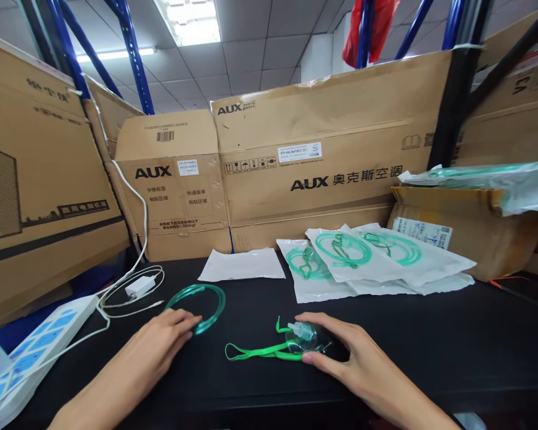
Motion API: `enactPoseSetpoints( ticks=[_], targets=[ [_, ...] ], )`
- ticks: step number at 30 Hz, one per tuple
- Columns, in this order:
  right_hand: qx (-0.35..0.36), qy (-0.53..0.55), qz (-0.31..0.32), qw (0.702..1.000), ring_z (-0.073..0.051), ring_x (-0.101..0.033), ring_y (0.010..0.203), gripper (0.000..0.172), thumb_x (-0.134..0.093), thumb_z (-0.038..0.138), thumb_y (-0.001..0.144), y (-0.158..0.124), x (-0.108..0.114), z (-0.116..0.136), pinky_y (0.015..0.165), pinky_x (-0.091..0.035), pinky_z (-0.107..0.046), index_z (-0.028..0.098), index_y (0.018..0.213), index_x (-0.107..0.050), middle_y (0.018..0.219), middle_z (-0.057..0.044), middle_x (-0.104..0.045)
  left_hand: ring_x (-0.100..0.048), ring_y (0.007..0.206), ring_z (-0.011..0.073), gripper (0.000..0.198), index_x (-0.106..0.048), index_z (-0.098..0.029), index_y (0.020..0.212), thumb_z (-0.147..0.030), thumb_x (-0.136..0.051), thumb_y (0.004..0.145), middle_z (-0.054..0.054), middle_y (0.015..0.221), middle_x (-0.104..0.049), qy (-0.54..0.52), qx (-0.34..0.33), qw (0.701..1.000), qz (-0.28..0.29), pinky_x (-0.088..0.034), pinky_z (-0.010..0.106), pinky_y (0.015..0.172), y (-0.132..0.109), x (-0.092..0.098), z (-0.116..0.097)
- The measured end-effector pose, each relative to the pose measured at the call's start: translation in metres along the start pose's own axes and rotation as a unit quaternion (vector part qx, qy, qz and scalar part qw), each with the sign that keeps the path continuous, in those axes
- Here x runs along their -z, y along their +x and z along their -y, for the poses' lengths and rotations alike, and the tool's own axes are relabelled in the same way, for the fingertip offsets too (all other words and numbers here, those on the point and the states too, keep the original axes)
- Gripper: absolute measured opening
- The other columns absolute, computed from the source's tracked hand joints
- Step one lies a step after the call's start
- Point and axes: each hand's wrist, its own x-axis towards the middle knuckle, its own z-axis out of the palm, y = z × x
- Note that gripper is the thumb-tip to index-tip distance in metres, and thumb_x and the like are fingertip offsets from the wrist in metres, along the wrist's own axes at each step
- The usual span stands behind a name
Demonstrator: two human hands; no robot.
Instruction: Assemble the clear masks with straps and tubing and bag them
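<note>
My left hand (173, 335) has its fingers closed on a coil of green tubing (219, 310) at the left of the black table. At the right, my right hand (341, 346) grips a clear oxygen mask (311, 339) between thumb and fingers. A pale connector sticks up from the mask. Its green elastic strap (251, 352) trails leftward across the tabletop in a loop. The tubing and the mask lie apart. Beyond them rests a flat white sheet or pouch (242, 264).
Packed bags (341, 254) with green tubing lie in a pile at back right, near an open carton (434, 218) topped with more bags. A power strip (40, 352) and white cable (138, 286) occupy the left. Cardboard panels (318, 137) wall the back.
</note>
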Motion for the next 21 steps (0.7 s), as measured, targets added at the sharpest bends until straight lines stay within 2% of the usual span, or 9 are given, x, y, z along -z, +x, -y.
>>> enactPoseSetpoints(
  ticks=[3,6,9,11,16,19,21],
  targets=[
    [0.0,0.052,-0.012,0.999,-0.032,-0.07,0.123,0.042,-0.084,0.044,0.086,0.002,0.002,0.002,0.109,-0.053,-0.045,0.03,0.124,-0.073,0.128,-0.004,-0.078,-0.075,0.111,0.031,0.034,-0.081,-0.038,0.124,-0.043,-0.052,0.105,0.004,0.121,-0.081,-0.114,-0.043,0.992,-0.036,-0.056,0.034,0.097,-0.015,0.002,-0.042],
    [-0.003,0.106,-0.032,0.994,-0.029,-0.075,0.111,0.037,-0.085,0.042,0.083,0.003,0.003,0.006,0.099,-0.059,-0.038,0.026,0.114,-0.074,0.113,-0.004,-0.08,-0.074,0.112,0.0308,0.03,-0.078,-0.042,0.128,-0.044,-0.062,0.102,0.002,0.123,-0.08,-0.207,-0.066,0.976,0.015,-0.055,0.032,0.097,-0.016,0.003,-0.077],
    [-0.013,0.126,-0.055,0.99,-0.03,-0.077,0.106,0.035,-0.084,0.046,0.083,0.005,0.005,0.009,0.094,-0.061,-0.038,0.024,0.11,-0.076,0.109,-0.005,-0.081,-0.072,0.113,0.0318,0.029,-0.08,-0.042,0.124,-0.043,-0.073,0.096,0.001,0.119,-0.081,-0.27,-0.04,0.96,0.054,-0.049,0.036,0.104,-0.007,0.001,-0.098],
    [-0.028,0.139,-0.08,0.987,-0.032,-0.077,0.109,0.042,-0.083,0.052,0.082,0.006,0.007,0.009,0.097,-0.061,-0.041,0.023,0.111,-0.076,0.11,-0.007,-0.082,-0.07,0.114,0.0316,0.027,-0.082,-0.04,0.117,-0.041,-0.079,0.09,0.001,0.115,-0.08,-0.29,-0.006,0.954,0.069,-0.047,0.037,0.104,0.001,-0.001,-0.103],
    [-0.054,0.124,-0.153,0.979,-0.037,-0.076,0.112,0.065,-0.08,0.074,0.073,0.011,0.021,0.009,0.097,-0.064,-0.047,0.022,0.112,-0.074,0.113,-0.011,-0.082,-0.065,0.106,0.0268,0.017,-0.082,-0.035,0.101,-0.039,-0.082,0.085,-0.001,0.105,-0.076,-0.298,0.055,0.944,0.13,-0.046,0.031,0.092,0.017,0.004,-0.102],
    [-0.025,0.08,-0.169,0.982,-0.037,-0.074,0.116,0.061,-0.083,0.072,0.072,0.016,0.035,0.019,0.099,-0.063,-0.046,0.024,0.11,-0.075,0.119,-0.011,-0.08,-0.064,0.102,0.0262,0.021,-0.083,-0.034,0.099,-0.042,-0.085,0.08,-0.001,0.101,-0.073,-0.295,0.067,0.941,0.153,-0.045,0.029,0.085,0.022,0.008,-0.1],
    [-0.002,0.043,-0.154,0.987,-0.036,-0.074,0.113,0.053,-0.083,0.065,0.076,0.022,0.043,0.031,0.098,-0.062,-0.046,0.026,0.111,-0.075,0.116,-0.009,-0.08,-0.063,0.1,0.0256,0.021,-0.083,-0.033,0.098,-0.043,-0.086,0.08,-0.001,0.1,-0.072,-0.289,0.061,0.942,0.157,-0.045,0.028,0.084,0.024,0.011,-0.098]
  ],
)
